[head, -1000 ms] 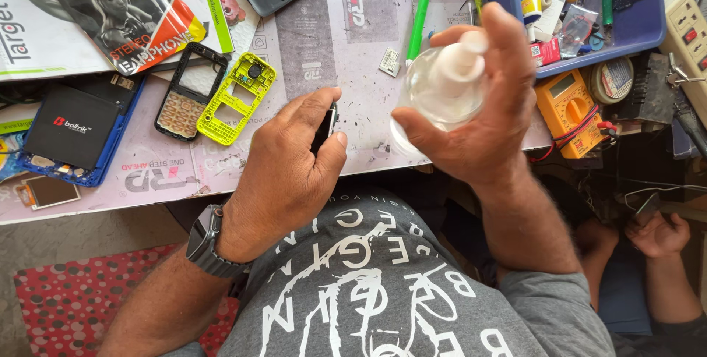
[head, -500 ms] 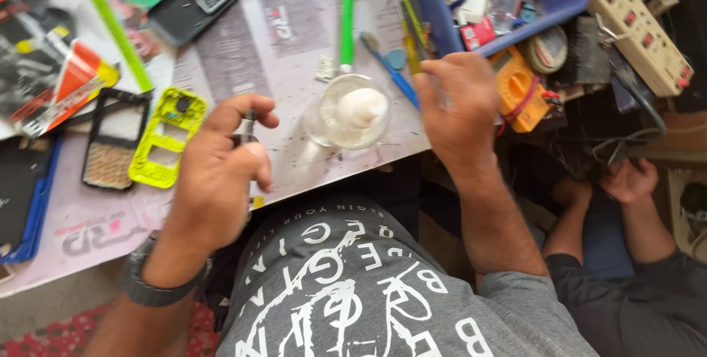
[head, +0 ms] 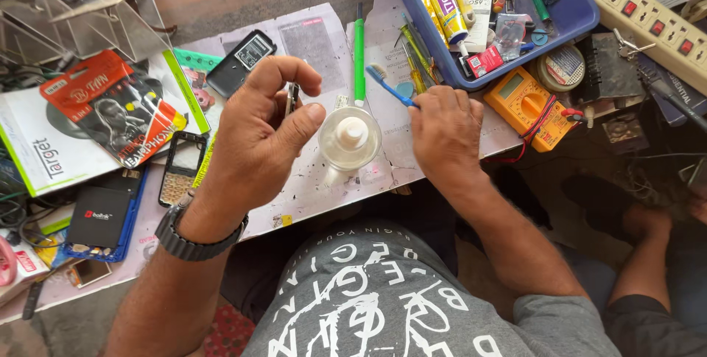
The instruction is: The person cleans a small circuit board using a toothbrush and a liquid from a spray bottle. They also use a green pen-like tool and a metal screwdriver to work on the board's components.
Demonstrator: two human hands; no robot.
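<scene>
We see a paper-covered worktable (head: 309, 195) crowded with a blue plastic tray (head: 582, 15) of tools at the far right and an orange multimeter (head: 524, 103) just beside it. Our left hand (head: 254, 143) is raised, thumb and forefinger pinched shut on a small dark metal part (head: 292, 98). Our right hand (head: 445, 132) rests on the table just right of the clear round plastic bottle (head: 349, 139), fingers curled around a blue-handled toothbrush (head: 390, 87).
</scene>
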